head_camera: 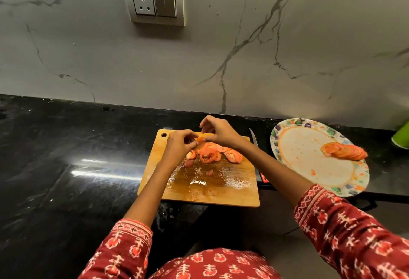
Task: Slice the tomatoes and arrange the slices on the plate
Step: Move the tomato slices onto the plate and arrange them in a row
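Your left hand (180, 143) and right hand (218, 131) pinch one tomato slice (200, 139) between curled fingers, above the slice pile (215, 153) at the cutting board's (221, 190) twelve o'clock edge.

Black polished tabletop (66, 157) is carrying a wooden cutting board (232, 190) at centre. Knife (254, 141) is lying just beside it; patterned plate (287, 130) is sitting right, green object (401, 137) at far edge.

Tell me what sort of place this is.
Most likely a home kitchen: a black stone counter under a marble-look wall with a socket, a wooden cutting board with tomato slices, and a knife beside a plate.
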Demonstrator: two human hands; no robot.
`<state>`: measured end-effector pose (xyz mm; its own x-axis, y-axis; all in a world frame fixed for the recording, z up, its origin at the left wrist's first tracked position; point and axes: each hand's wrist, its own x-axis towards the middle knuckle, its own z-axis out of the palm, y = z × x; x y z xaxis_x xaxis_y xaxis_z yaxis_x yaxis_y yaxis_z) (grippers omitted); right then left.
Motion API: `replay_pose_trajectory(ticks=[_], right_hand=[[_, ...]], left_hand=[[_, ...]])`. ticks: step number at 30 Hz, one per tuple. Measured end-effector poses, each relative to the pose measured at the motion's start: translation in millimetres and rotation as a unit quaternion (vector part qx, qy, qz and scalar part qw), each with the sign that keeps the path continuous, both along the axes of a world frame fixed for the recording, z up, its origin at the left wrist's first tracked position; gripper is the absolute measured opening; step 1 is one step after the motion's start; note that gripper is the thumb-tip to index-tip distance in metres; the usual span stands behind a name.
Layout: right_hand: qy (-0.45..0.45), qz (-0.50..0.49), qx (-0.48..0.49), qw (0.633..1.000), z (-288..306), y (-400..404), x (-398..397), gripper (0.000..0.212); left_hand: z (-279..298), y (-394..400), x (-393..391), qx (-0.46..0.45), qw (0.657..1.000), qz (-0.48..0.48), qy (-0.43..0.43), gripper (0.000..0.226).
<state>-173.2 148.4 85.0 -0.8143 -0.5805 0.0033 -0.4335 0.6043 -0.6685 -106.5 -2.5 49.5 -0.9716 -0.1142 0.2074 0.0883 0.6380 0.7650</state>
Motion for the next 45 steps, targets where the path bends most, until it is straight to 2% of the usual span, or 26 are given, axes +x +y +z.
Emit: replay_pose_trajectory(ticks=[2,6,7,13,18,26,31,37,45], right_hand=[[0.033,-0.058,0.004,0.998,-9.1,4.1,-1.4,0.029],[0.024,-0.082,0.171,0.982,-38.5,14.1,5.6,0.035],[0.016,-0.08,0.187,0.979,-45.0,15.7,8.4,0.036],[0.006,-0.087,0.151,0.985,-55.0,17.1,15.5,0.009],[-0.031,-0.053,0.112,0.992,-45.9,29.6,13.6,0.018],[-0.095,-0.077,-0.001,0.992,-7.3,90.8,-3.8,0.013],[-0.087,-0.119,0.016,0.989,3.0,137.1,-7.2,0.01],[-0.065,-0.223,0.021,0.972,6.4,220.6,-15.3,0.005],[-0.069,-0.347,0.069,0.933,9.5,326.8,-34.3,0.015]], left_hand=[[-4.4,-3.6,1.9,0.019,0.998,0.053,0.001,0.024],[-13.1,-13.9,6.7,0.066,0.993,0.103,-0.001,0.016],[-15.1,-15.0,6.7,0.07,0.992,0.105,-0.005,0.015],[-22.9,-11.1,1.2,0.079,0.993,0.085,-0.03,0.011],[-17.8,0.1,-7.4,0.082,0.994,0.058,-0.033,0.014],[-12.6,43.3,-32.4,0.113,0.993,-0.002,-0.038,0.014],[-11.5,91.8,-57.0,0.139,0.986,-0.063,-0.069,0.015],[-9.5,165.5,-89.5,0.156,0.975,-0.127,-0.091,0.012],[-25.0,242.7,-115.1,0.179,0.963,-0.158,-0.125,0.011]])
